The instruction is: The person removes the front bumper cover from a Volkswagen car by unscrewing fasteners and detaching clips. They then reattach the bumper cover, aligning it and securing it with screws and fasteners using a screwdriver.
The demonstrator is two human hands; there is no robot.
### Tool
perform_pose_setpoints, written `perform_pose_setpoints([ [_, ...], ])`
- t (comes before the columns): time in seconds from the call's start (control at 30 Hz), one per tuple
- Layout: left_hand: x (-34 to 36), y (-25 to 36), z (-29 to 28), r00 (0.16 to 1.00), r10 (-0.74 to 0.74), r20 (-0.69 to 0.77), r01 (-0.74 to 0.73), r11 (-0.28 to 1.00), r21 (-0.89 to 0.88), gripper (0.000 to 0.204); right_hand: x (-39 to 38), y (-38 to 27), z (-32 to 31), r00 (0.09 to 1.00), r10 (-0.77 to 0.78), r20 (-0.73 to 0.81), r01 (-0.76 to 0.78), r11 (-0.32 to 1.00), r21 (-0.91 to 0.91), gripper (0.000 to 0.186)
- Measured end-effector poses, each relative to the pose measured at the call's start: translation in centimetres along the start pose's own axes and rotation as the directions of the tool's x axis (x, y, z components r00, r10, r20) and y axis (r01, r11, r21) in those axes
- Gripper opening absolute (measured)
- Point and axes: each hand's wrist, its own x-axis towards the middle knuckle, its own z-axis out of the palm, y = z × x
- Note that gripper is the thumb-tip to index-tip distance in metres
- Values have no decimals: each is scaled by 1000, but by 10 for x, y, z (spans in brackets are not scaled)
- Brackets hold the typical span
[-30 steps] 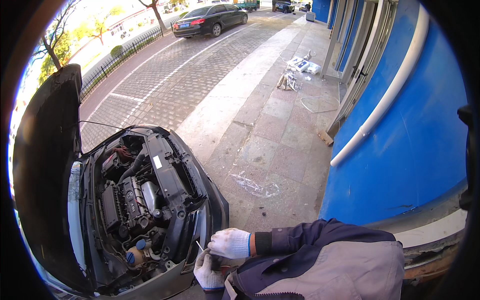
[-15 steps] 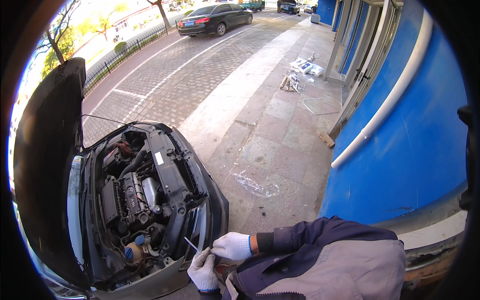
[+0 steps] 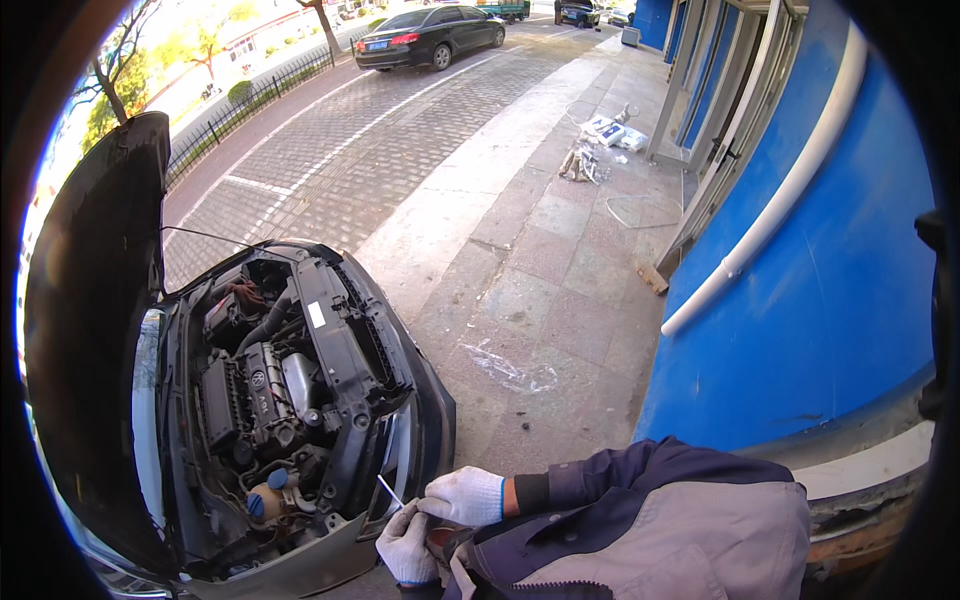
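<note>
Both my hands wear white knit gloves and meet in front of my body, beside the front corner of a dark car (image 3: 433, 430) with its hood up. My left hand (image 3: 407, 548) is closed around a thin, pale stick-like rod (image 3: 388, 488), whose free end points up and left toward the car. My right hand (image 3: 466, 497) is pinched closed against the left fingertips; what it grips, if anything, is hidden. Below the hands a reddish patch (image 3: 438, 538) shows, too covered to name.
The raised hood (image 3: 85, 340) stands at left over the engine bay (image 3: 265, 400). A blue wall (image 3: 800, 300) with a white pipe (image 3: 770, 225) runs along the right. Bags and scraps (image 3: 610, 132) lie on the pavement near a doorway. Another dark car (image 3: 428, 38) is beyond.
My hands stay together by the car's corner. The rod's free end has shifted slightly to the right and stands a little steeper.
</note>
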Motion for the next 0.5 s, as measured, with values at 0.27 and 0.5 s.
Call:
perform_pose_setpoints([
  [0.27,-7,1,-8,992,-105,74,120,961,-248,30,2,-24,-31,999,-3,46,2,1000,14,30],
  [0.5,-11,1,-10,997,-19,76,21,999,-33,27,4,-22,-31,985,-16,169,16,1000,-2,29],
])
